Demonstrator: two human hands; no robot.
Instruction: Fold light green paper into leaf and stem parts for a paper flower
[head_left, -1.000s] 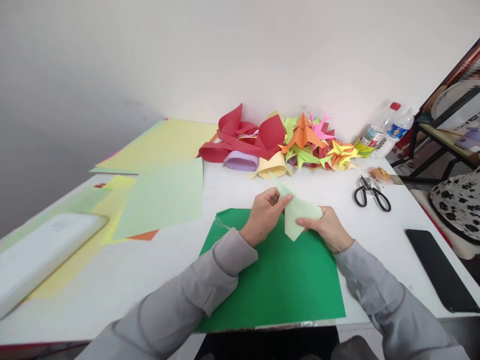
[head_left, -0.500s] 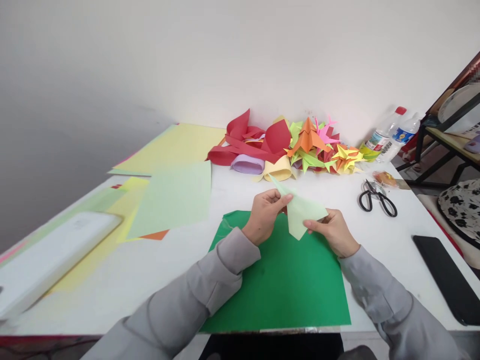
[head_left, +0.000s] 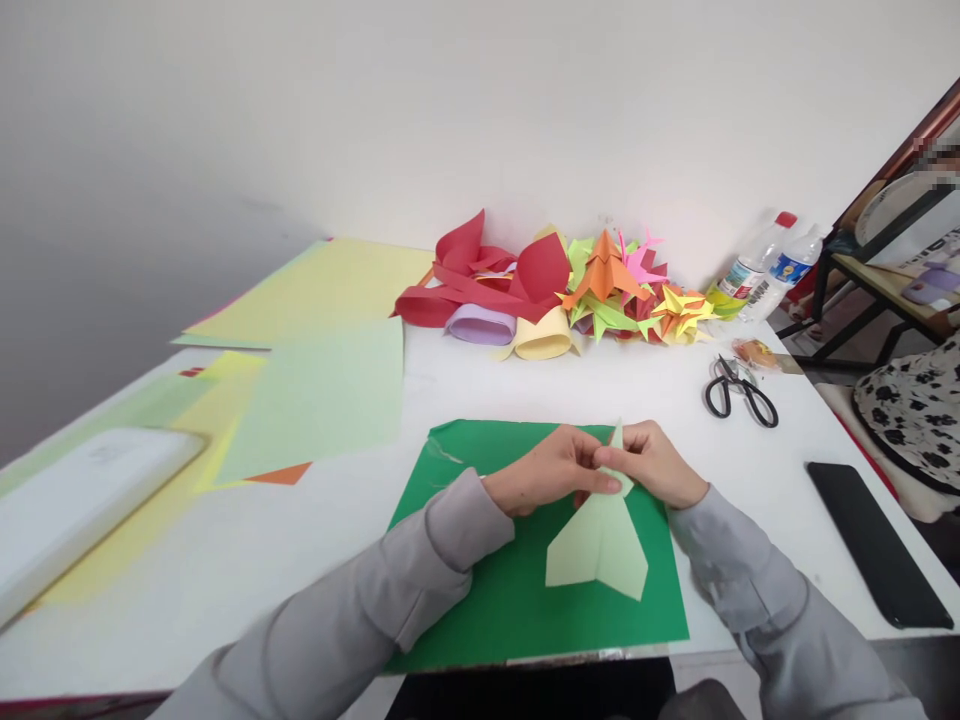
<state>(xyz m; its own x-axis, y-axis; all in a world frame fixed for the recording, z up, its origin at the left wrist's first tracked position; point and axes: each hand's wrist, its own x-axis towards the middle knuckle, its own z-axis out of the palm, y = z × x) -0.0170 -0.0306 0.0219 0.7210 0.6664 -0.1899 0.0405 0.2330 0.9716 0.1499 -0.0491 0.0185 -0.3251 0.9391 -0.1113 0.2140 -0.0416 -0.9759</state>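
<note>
A folded pale green paper piece [head_left: 598, 548] is held above the green sheet [head_left: 495, 600], its narrow pointed end upward and its two wide flaps spread toward me. My left hand [head_left: 555, 468] pinches it at the narrow middle, thumb on top. Close against it, my right hand [head_left: 660, 465] grips the upper narrow part, with the tip sticking out above the fingers. The two hands meet and hide part of the folds there.
Paper figures [head_left: 607, 280] and curled red paper [head_left: 480, 270] lie along the wall. Black-handled scissors [head_left: 739, 392], a black phone [head_left: 874, 540] and two bottles [head_left: 750, 265] are at right. Loose pale green paper [head_left: 322, 400] and a white box-like device [head_left: 97, 500] are at left.
The folded paper has turned so its wide flaps face me and its point faces away. Both hands have come together at its narrow part. The view has shifted slightly.
</note>
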